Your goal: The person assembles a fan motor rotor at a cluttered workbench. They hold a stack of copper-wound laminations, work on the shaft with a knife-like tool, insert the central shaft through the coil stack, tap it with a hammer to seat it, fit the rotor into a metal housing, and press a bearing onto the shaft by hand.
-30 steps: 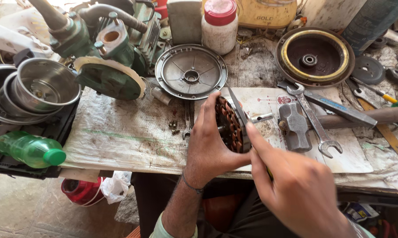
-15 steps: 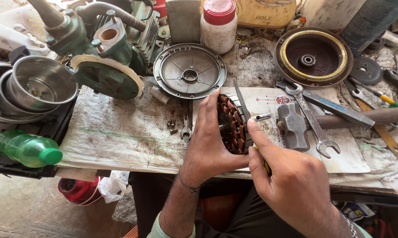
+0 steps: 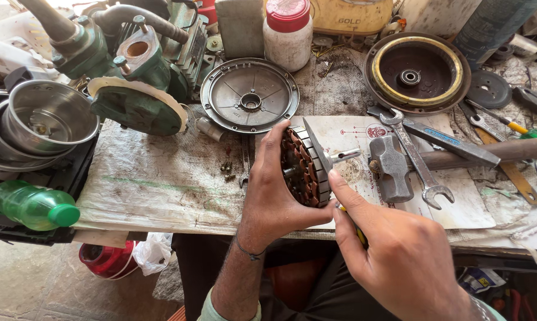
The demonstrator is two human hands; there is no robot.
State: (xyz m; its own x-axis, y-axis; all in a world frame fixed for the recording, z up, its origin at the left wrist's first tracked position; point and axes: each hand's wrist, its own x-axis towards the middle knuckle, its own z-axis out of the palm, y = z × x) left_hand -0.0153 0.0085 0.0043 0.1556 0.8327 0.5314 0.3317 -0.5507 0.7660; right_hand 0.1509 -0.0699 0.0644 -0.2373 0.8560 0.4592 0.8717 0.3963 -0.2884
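My left hand (image 3: 267,196) grips a round motor stator (image 3: 301,168) with copper windings, held on edge over the front of the paper-covered bench (image 3: 149,184). My right hand (image 3: 399,255) holds a flat-bladed tool with a yellow handle (image 3: 359,233). Its thin metal blade (image 3: 317,144) lies along the stator's outer rim, with my forefinger stretched along it. The stator's shaft end (image 3: 347,155) pokes out to the right.
A hammer (image 3: 399,166) and spanners (image 3: 420,157) lie right of the stator. Behind are a grey round end cover (image 3: 249,95), a brass-ringed housing (image 3: 417,71), a green pump body (image 3: 132,77) and a red-capped jar (image 3: 287,32). Steel bowls (image 3: 43,119) and a green bottle (image 3: 31,205) sit left.
The blade has slid along the stator's rim and my right hand has shifted slightly up and left toward it. My left hand keeps the stator in nearly the same place.
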